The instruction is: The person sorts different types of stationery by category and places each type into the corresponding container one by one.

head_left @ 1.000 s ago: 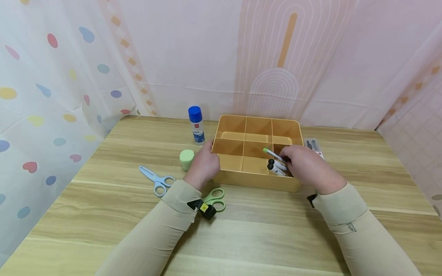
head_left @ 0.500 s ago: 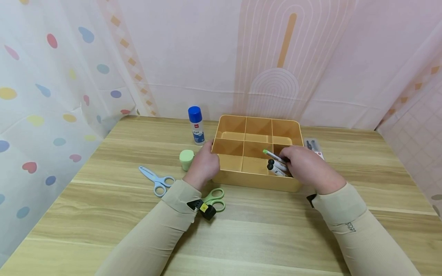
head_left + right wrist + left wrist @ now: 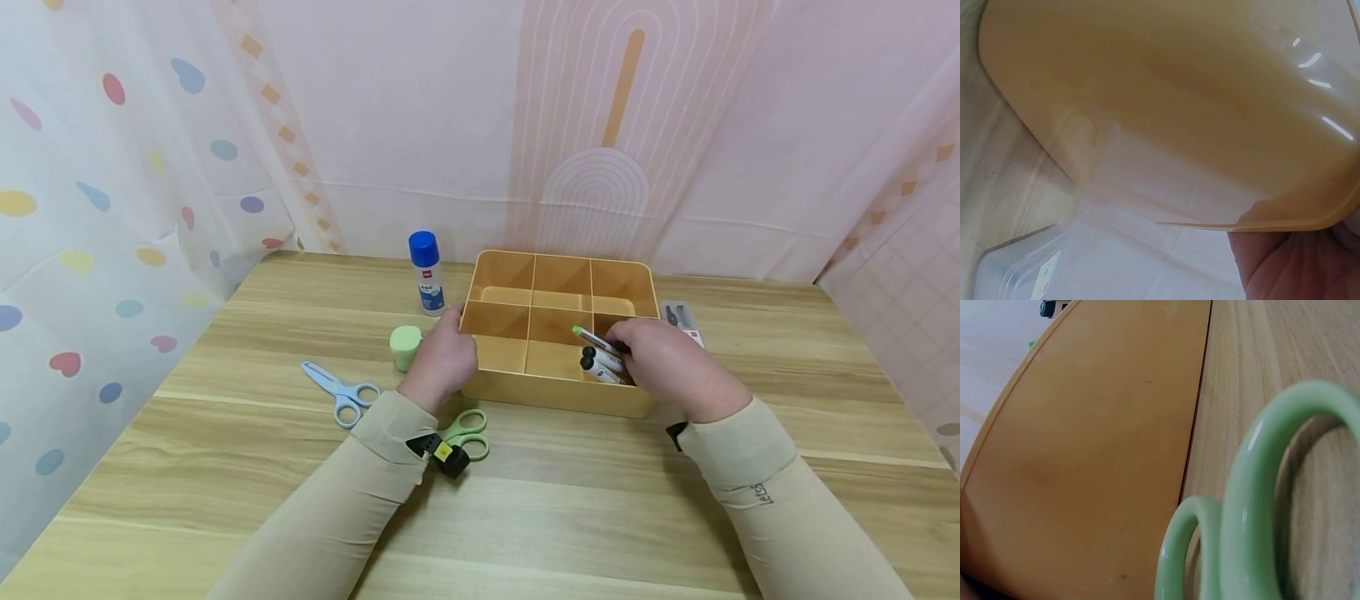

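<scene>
A yellow organizer box [image 3: 555, 392] with several compartments stands on the table in the head view. My left hand [image 3: 444, 358] holds its left side near the front corner; the fingertips are hidden behind the wall. My right hand [image 3: 671, 362] reaches over the right wall into the front right compartment. There it holds black-capped white markers [image 3: 602, 367] and a thin pen with a green end [image 3: 592, 337], all slanting up to the left. Its fingertips are mostly hidden. In the right wrist view, the palm [image 3: 1294, 265] lies at the box rim [image 3: 1222, 227].
Green scissors [image 3: 468, 435] lie under the left wrist, blue scissors [image 3: 341, 392] farther left. A green lidded pot [image 3: 405, 346] sits beside the left hand. Behind it stands a blue-capped bottle [image 3: 427, 275]. A clear plastic case [image 3: 682, 318] lies right of the box.
</scene>
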The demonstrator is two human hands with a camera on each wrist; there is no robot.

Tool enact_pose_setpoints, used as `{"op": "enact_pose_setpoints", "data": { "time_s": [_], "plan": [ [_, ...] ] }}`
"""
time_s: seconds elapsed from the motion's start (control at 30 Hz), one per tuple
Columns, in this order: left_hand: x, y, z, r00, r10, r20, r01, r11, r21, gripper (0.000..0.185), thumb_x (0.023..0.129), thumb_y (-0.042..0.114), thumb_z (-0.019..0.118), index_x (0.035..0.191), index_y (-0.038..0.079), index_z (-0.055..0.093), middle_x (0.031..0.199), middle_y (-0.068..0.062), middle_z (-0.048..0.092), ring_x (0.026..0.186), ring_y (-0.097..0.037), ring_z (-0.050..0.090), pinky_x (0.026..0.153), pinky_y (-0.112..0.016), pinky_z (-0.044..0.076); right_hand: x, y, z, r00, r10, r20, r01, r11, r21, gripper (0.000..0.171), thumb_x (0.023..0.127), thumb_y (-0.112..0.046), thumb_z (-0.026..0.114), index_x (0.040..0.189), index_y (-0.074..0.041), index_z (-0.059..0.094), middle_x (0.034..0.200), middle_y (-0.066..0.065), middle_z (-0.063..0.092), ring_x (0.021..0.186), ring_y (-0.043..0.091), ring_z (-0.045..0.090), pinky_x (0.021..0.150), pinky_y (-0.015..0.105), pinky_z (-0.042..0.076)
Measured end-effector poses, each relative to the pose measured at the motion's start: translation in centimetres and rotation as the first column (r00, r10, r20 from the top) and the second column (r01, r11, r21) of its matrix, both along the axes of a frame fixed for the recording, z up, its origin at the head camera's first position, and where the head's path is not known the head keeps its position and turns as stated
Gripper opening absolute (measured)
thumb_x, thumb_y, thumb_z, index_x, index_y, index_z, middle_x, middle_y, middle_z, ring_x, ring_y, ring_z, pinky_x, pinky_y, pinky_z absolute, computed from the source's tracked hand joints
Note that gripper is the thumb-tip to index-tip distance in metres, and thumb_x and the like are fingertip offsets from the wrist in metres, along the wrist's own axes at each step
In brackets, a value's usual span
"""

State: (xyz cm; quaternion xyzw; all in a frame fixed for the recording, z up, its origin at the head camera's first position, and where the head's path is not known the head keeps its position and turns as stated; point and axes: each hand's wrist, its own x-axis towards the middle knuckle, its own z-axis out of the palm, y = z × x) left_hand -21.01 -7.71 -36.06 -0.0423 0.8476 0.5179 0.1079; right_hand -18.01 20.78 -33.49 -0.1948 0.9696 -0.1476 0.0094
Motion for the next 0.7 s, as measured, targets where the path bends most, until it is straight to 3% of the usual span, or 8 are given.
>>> {"op": "enact_pose_setpoints", "data": {
  "time_s": [0.2,0.7],
  "plan": [
    [0.03,0.01,-0.01,1.0,0.001,0.001,-0.001,1.0,-0.011,0.073,0.097,-0.002,0.036,0.167,0.018,0.026,0.164,-0.011,0.046,0.148,-0.034,0.047,0.128,-0.058,0.029,0.03,0.07,-0.08,1.0,0.005,-0.018,-0.005,1.0,0.002,0.029,0.092,0.008,0.056,0.102,-0.01,0.077,0.092,0.001,0.073,0.088,0.022,0.067,0.082,0.042,0.055],
    [0.11,0.0,0.11,1.0,-0.005,0.003,0.005,1.0,-0.008,0.073,0.098,-0.002,0.036,0.167,0.019,0.027,0.164,-0.011,0.046,0.149,-0.035,0.046,0.127,-0.059,0.029,0.06,0.08,0.02,0.999,-0.029,0.017,0.029,0.999,-0.029,0.033,0.094,0.008,0.049,0.108,-0.007,0.075,0.099,0.005,0.075,0.093,0.025,0.066,0.087,0.044,0.055]
  ]
}}
